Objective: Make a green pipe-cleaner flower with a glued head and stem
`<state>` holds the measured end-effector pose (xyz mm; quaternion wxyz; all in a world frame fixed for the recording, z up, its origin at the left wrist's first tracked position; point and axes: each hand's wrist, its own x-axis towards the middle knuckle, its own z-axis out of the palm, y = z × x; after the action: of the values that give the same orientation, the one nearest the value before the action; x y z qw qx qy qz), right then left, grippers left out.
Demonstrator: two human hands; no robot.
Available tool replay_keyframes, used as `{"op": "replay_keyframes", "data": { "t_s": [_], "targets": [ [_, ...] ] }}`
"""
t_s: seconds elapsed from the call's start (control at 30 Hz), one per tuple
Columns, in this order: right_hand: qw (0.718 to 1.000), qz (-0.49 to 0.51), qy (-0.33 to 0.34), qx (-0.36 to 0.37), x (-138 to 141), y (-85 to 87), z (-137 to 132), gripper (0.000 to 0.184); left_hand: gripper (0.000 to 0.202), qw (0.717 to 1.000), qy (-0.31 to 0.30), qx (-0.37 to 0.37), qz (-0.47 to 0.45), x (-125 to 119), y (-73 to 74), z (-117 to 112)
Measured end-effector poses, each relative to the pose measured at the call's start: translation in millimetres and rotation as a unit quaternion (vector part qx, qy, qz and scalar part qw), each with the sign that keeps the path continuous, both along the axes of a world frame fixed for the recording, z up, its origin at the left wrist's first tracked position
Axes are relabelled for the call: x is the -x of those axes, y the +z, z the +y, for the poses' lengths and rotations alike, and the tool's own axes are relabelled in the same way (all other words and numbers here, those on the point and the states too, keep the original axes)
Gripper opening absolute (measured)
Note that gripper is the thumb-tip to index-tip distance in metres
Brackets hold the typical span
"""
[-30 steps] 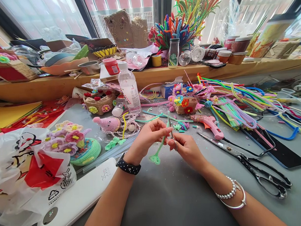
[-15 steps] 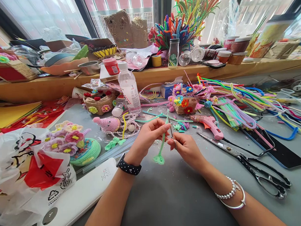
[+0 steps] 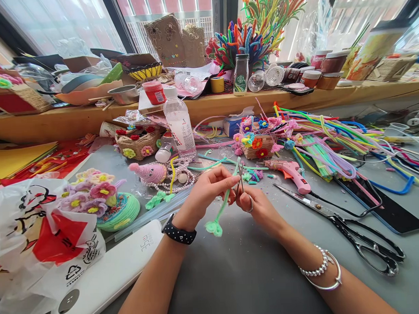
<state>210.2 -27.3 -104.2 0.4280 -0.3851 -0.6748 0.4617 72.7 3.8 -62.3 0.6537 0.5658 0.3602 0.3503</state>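
Observation:
My left hand (image 3: 207, 190) pinches a light green pipe cleaner (image 3: 221, 211) whose lower end is curled into a small flower shape. My right hand (image 3: 257, 205) is closed on small metal scissors (image 3: 240, 181), their blades against the pipe cleaner's upper part between my two hands. Both hands hover just above the grey table (image 3: 234, 275), near its middle. A black watch is on my left wrist and silver bracelets are on my right.
Large black scissors (image 3: 349, 230) and a pink glue gun (image 3: 292, 172) lie to the right, with a dark tablet (image 3: 386, 206) and heaps of coloured pipe cleaners (image 3: 332, 139). Baskets with flowers (image 3: 138, 141), a water bottle (image 3: 179, 123), pearls, a white box (image 3: 110, 270) and a plastic bag (image 3: 43, 236) lie left.
The pipe cleaner's curled end swung slightly left and lower. My right hand shifted the small scissors a little up toward the left hand's fingers.

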Motion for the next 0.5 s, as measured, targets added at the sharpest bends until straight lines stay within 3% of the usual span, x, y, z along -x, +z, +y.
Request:
{"op": "replay_keyframes", "data": {
  "t_s": [0.17,0.5],
  "targets": [
    [1.000,0.011,-0.002,-0.015,0.3,-1.6,-0.1,0.052,0.022,0.998,-0.031,-0.014,0.043,0.2,-1.1,0.1],
    [0.999,0.024,-0.037,-0.007,0.2,-2.8,1.9,0.046,0.022,0.998,-0.036,-0.015,0.039,0.5,-2.6,-0.2]
  ]
}}
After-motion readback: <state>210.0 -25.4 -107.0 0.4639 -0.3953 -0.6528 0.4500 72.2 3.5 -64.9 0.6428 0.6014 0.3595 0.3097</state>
